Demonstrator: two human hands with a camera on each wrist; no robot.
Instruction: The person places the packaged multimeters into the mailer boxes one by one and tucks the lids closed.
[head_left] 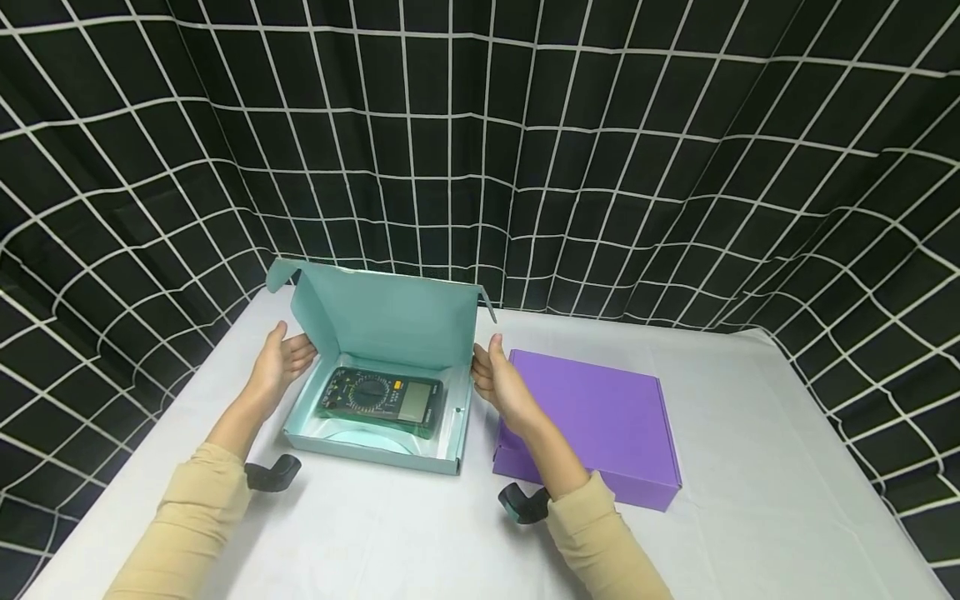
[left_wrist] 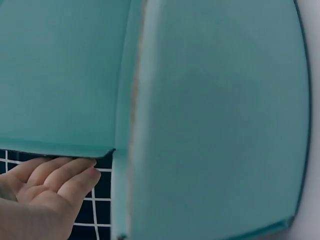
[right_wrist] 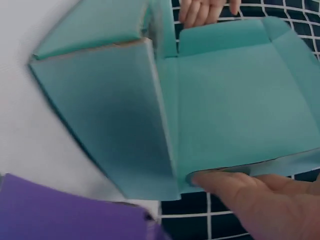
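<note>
A teal cardboard box [head_left: 375, 457] lies on the table with its lid [head_left: 390, 317] raised. Inside it is a black digital multimeter [head_left: 382, 396] with a round dial and a grey screen, on clear wrapping. At the lid's left side flap, my left hand [head_left: 283, 360] has its fingers extended; in the left wrist view its fingertips [left_wrist: 82, 167] meet the flap's edge. My right hand [head_left: 501, 379] stands on the opposite side, fingers fairly straight, and in the right wrist view a fingertip [right_wrist: 202, 179] touches the lid's side flap. Neither hand curls round the cardboard.
Just right of the teal box sits a closed purple box [head_left: 600, 417], partly under my right forearm. A white cloth [head_left: 390, 533] covers the table. Black curtains with a white grid [head_left: 480, 150] rise behind and at both sides.
</note>
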